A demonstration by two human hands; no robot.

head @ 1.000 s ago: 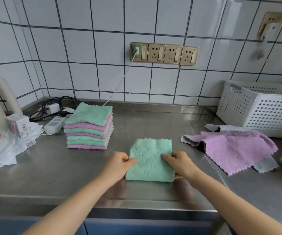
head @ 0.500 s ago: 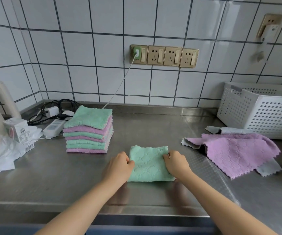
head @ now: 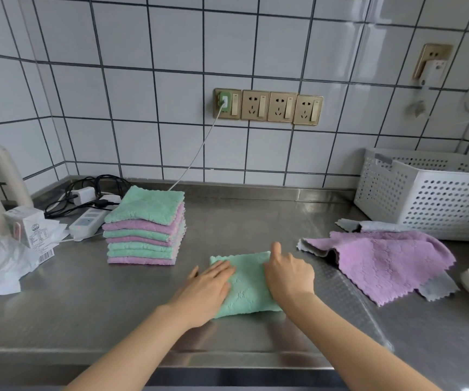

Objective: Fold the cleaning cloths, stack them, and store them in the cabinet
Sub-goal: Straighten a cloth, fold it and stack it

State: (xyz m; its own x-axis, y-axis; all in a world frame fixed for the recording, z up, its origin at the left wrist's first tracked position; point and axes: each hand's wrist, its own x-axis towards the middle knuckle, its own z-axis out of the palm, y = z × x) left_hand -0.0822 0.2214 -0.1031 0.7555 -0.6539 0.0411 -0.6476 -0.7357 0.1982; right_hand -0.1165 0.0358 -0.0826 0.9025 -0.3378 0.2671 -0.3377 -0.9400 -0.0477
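Green cloth, folded, lay flat on steel counter w/ both hands pressed on it, fingers straight: L hand nearer the stack at approx. 10 o'clock, R hand opposite.

Two bare forearms in view, no sleeves showing. Left hand bare: no glove, ring or watch. Right hand likewise bare, wrist unadorned. Nails short, unpainted as far as visible. Rest of person out of frame.
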